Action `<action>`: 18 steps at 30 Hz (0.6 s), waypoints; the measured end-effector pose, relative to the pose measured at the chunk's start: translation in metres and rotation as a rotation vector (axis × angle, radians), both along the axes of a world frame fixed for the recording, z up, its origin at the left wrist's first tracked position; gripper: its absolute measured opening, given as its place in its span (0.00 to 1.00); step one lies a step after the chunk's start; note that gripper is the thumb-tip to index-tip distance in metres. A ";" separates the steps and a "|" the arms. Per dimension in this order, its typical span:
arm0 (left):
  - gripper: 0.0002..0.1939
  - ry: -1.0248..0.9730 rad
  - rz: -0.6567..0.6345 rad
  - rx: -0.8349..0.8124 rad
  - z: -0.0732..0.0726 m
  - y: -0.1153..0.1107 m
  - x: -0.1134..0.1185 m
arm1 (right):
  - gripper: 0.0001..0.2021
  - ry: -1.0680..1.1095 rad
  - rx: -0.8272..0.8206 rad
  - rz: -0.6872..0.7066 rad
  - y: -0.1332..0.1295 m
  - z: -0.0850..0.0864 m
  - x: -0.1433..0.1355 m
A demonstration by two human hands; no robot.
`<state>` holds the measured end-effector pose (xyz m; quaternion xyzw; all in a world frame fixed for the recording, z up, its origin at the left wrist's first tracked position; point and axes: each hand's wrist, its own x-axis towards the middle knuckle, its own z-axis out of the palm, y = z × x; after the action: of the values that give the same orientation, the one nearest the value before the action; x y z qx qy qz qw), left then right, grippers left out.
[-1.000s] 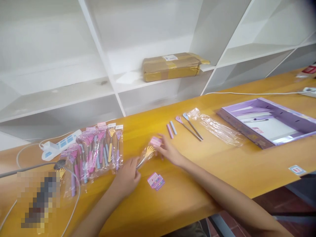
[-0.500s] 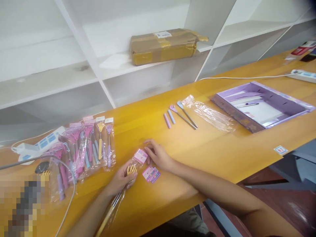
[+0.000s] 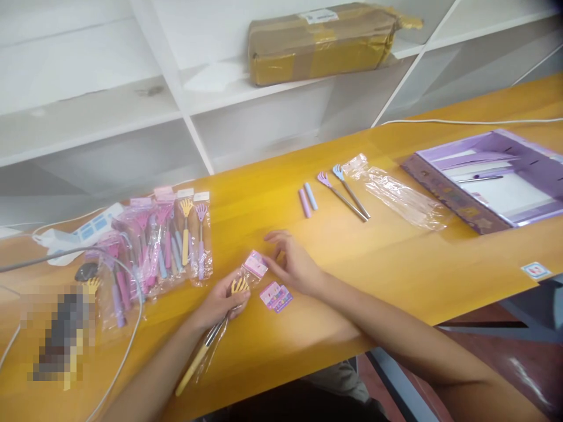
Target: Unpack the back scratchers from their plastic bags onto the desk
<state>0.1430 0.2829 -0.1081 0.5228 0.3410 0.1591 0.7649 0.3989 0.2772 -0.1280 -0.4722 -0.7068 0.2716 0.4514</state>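
My left hand (image 3: 224, 302) is closed round a bagged yellow back scratcher (image 3: 193, 369), just below its claw head. A pink card (image 3: 255, 265) sits at the top of that clear bag. My right hand (image 3: 292, 264) is beside the card, fingers apart and curved, with a fingertip at or near the card's right edge. Two small printed cards (image 3: 276, 296) lie overlapping on the table below my right hand. Farther back are a purple scratcher (image 3: 341, 196), a blue scratcher (image 3: 352, 190) and two loose handle sleeves (image 3: 308, 200), pink and blue.
Several bagged scratchers (image 3: 162, 240) lie at the left by a power strip (image 3: 99, 225) and grey cable. A clear bag (image 3: 404, 196) and a purple box (image 3: 457, 196) are at the right. A taped parcel (image 3: 323, 47) rests on the white shelf (image 3: 229, 97).
The view has shifted, so the parcel looks larger and the purple box lies farther right. My right hand's fingers have opened slightly beside the card; my left hand keeps its hold.
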 end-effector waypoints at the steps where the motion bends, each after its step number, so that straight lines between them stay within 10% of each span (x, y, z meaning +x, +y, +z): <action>1: 0.36 -0.005 -0.004 -0.001 -0.001 0.000 0.000 | 0.14 0.036 0.027 -0.025 0.000 -0.001 0.000; 4: 0.37 -0.021 -0.011 -0.008 -0.003 0.000 -0.002 | 0.03 0.014 0.090 -0.007 0.000 0.000 0.001; 12: 0.40 -0.015 -0.024 -0.024 0.001 0.001 0.000 | 0.07 0.158 -0.153 0.215 -0.001 0.015 0.008; 18: 0.40 -0.006 -0.019 -0.032 -0.003 0.000 -0.001 | 0.10 0.279 -0.164 0.129 0.001 0.011 0.000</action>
<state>0.1423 0.2827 -0.1110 0.5132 0.3365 0.1480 0.7755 0.3992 0.2782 -0.1175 -0.4190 -0.6415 0.4197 0.4866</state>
